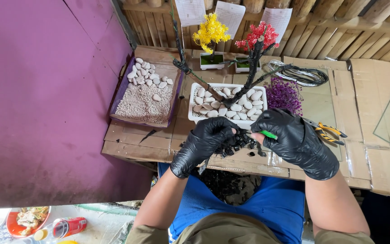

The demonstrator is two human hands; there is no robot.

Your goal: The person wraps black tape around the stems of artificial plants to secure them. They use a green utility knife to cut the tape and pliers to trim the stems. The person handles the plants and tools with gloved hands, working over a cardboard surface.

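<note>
Gloves of black rubber are being worn on both hands, which are being held close together over the near edge of the cardboard-covered worktop (127,140). A cluster of small black pieces (238,144) is being cupped in the curled fingers of the left hand (206,142), seemingly so that the loose bits are being kept from spilling. A thin green strip (268,134) is being pinched at the fingertips of the right hand (294,140), whose fingers are closed round it; its tip is being pointed toward the cluster in the left hand, probably so the two can be worked together. Just beyond the hands, a white rectangular tray (194,118) filled with pale pebbles is being used as a base for a dark twisted trunk (253,68), whose branches are being left bare above it. Beyond and to the left of the left hand, a purple-lined box (120,92) of gravel and white stones is being kept within reach. Just beside the right hand, yellow-handled pliers (328,132) are lying on the worktop, and purple foliage (284,95) is lying just beyond that hand. Farther off, small yellow (211,31) and red (258,35) artificial trees are standing in white pots, with a coil of wire (301,74) beside them.
</note>
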